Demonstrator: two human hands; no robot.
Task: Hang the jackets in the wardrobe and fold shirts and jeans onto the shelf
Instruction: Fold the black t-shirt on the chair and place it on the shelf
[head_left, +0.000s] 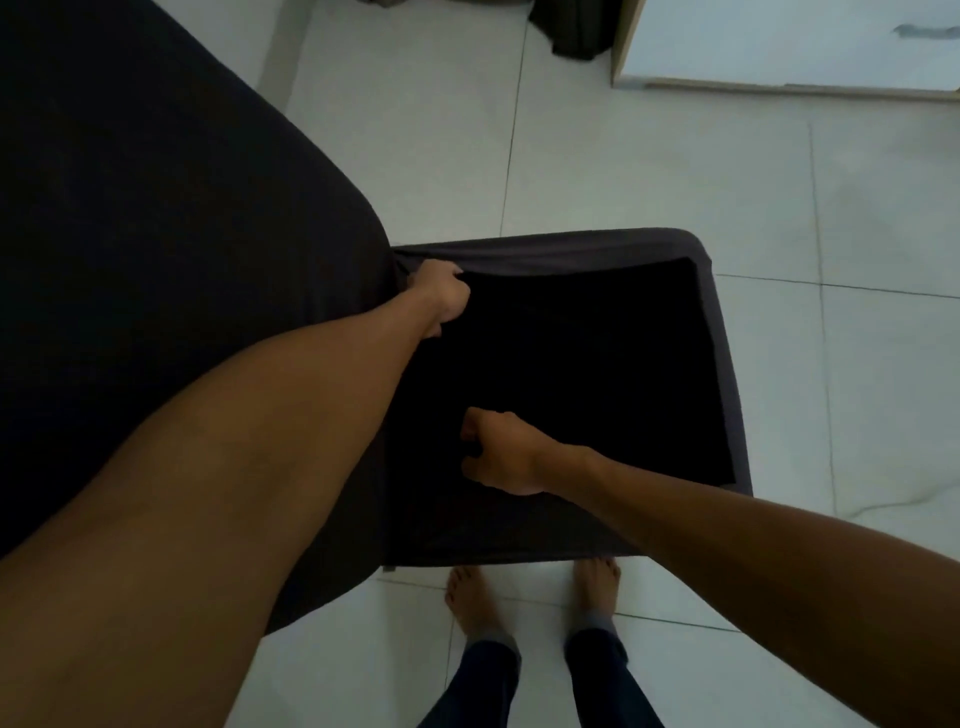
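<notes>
A black garment (587, 358), folded into a rough square, lies on a dark grey covered seat (722, 332) in the middle of the view. My left hand (441, 296) grips its far left corner, fingers closed on the cloth. At the near left edge my right hand (498, 452) pinches the fabric with curled fingers. Whether the garment is a shirt or jeans cannot be told in the dim light.
A large dark covered couch or bed (156, 260) fills the left side. A white cabinet with a wooden edge (779, 52) stands at the top right, with dark cloth (571, 31) on the floor beside it. My bare feet (535, 597) stand on pale tiles.
</notes>
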